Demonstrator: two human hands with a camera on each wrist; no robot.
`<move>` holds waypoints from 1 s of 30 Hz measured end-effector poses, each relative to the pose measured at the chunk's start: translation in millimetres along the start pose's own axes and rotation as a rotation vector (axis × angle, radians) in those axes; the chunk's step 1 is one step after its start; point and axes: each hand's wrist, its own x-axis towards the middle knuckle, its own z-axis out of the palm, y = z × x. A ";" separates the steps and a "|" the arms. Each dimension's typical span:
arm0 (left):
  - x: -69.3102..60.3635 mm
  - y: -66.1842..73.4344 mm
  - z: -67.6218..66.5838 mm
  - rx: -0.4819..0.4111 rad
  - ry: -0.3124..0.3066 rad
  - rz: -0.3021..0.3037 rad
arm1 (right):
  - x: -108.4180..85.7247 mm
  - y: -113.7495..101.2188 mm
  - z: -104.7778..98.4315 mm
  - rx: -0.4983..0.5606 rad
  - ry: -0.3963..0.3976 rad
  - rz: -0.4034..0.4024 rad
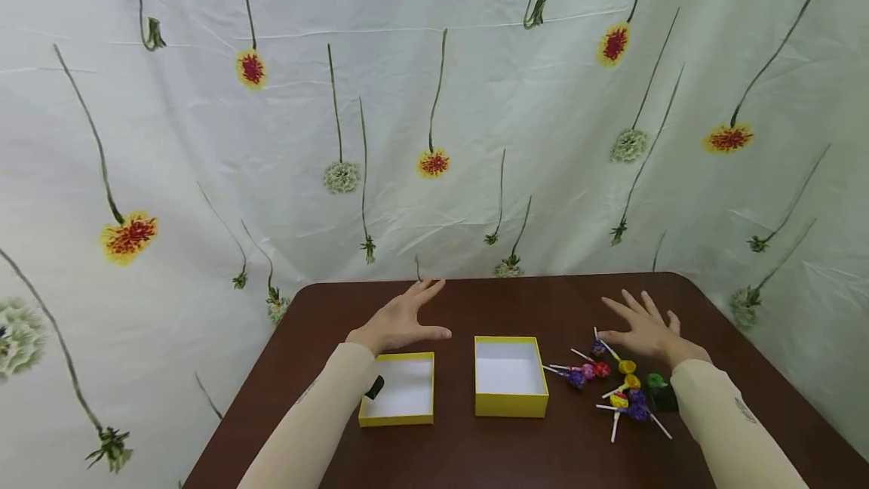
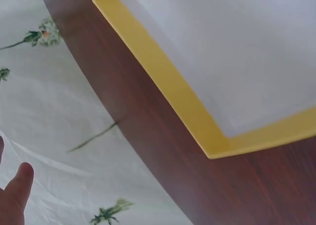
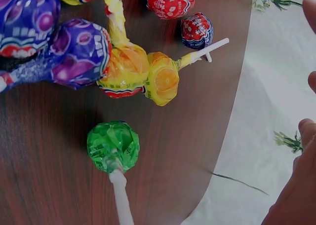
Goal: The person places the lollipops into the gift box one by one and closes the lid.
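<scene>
In the head view my left hand (image 1: pixel 400 321) hovers with spread fingers over the far edge of a shallow yellow-rimmed lid (image 1: pixel 397 421). My right hand (image 1: pixel 645 332), fingers apart and holding nothing, is above the far side of a group of wrapped lollipops (image 1: pixel 637 406). Between the hands stands a deeper yellow box (image 1: pixel 511 405) with a white inside. The left wrist view shows the lid's yellow rim (image 2: pixel 163 82) close up. A green lollipop (image 3: pixel 113 146) lies apart from purple (image 3: pixel 81 52), orange-yellow (image 3: pixel 163 79) and red ones (image 3: pixel 170 2) in the right wrist view.
The dark brown table (image 1: pixel 448 459) has rounded far corners. Behind it hangs a pale cloth (image 1: pixel 394 112) printed with flowers, which also shows past the table's edge in both wrist views.
</scene>
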 end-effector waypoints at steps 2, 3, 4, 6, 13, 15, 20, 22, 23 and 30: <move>-1.0 3.8 2.4 -0.009 -0.014 0.011 | 0.4 -0.8 -0.5 0.004 -0.008 -0.004; -1.2 5.4 3.8 -0.012 -0.022 0.016 | 0.6 -1.1 -0.6 0.009 -0.012 -0.008; -1.4 6.8 5.3 -0.016 -0.027 0.020 | 1.1 -1.6 -0.4 0.016 -0.016 -0.012; -2.0 9.6 8.7 -0.019 -0.031 0.034 | 2.5 -3.2 0.5 0.019 -0.025 -0.018; -4.0 20.3 26.1 -0.008 -0.079 0.071 | 6.4 -6.9 8.4 0.007 -0.083 -0.038; -4.6 22.9 31.6 -0.008 -0.094 0.083 | 7.4 -7.3 11.6 -0.006 -0.097 -0.048; -6.7 28.5 41.4 -0.008 -0.123 0.111 | 11.1 -9.4 19.3 -0.058 -0.093 -0.088; -7.4 29.3 45.7 -0.008 -0.138 0.118 | 11.4 -9.6 22.5 -0.076 -0.092 -0.102; -7.8 29.6 48.0 -0.006 -0.146 0.120 | 11.4 -9.2 24.4 -0.080 -0.090 -0.109; -7.7 37.7 60.7 0.000 -0.190 0.117 | 11.8 -5.8 35.5 -0.042 -0.087 -0.126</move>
